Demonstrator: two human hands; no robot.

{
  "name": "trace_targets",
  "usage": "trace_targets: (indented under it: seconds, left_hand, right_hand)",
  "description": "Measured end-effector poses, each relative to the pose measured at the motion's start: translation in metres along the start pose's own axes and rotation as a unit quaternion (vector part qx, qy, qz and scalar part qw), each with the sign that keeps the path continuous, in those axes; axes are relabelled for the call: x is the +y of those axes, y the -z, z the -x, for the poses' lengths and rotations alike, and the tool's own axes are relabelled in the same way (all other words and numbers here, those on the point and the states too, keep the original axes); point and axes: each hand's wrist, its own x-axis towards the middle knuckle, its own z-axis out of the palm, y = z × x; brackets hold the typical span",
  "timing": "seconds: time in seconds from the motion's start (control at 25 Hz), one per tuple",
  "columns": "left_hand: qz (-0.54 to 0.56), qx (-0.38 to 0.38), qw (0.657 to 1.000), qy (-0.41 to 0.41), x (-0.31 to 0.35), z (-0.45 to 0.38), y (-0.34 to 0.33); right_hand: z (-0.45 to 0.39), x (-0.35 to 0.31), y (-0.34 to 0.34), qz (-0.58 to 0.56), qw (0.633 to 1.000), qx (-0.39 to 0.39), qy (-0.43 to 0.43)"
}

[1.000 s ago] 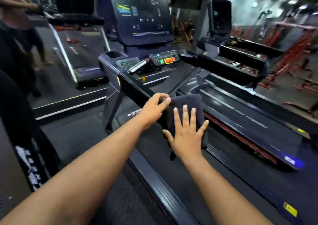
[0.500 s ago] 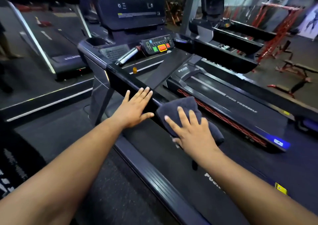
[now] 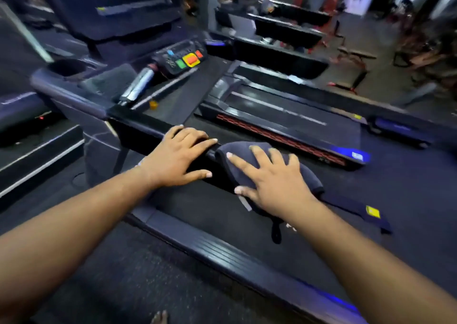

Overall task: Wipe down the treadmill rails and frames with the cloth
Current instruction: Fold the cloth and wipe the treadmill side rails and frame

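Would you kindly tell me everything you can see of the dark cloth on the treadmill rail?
The dark navy, towel-like cloth looks soft and thick, folded into a rounded pad. It is draped over the end of the black treadmill handrail, with a narrow loop or tag hanging below its near edge. The right hand lies spread on top, fingers straight, pressing it to the rail. The left hand rests on the rail beside it, apparently not touching the cloth.

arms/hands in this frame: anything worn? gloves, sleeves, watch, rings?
Nothing worn that shows. The left hand and right hand are bare, with no gloves and no rings visible on the fingers. Both forearms are uncovered from wrist to frame edge: no sleeves, watch or wristband. Fingernails look short and unpainted. Motion blur could hide finer detail.
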Motion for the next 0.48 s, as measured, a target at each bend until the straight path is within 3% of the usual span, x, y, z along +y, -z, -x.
trace_targets:
  seconds: [0.12,0.32,0.48]
  left_hand:
    - [0.007,-0.019,0.994,-0.11,-0.028,-0.021,0.001]
    - [0.01,-0.095,0.97,-0.223,-0.045,-0.037,-0.005]
    - [0.03,-0.103,0.958,-0.264,-0.052,-0.049,-0.006]
  right_hand:
    - [-0.031,-0.033,0.005,-0.029,0.992,-0.068,-0.102]
    - [0.008,-0.03,-0.001,-0.028,0.981,-0.005,-0.19]
    - [-0.032,-0.063,-0.003,-0.034,0.903,0.052,-0.425]
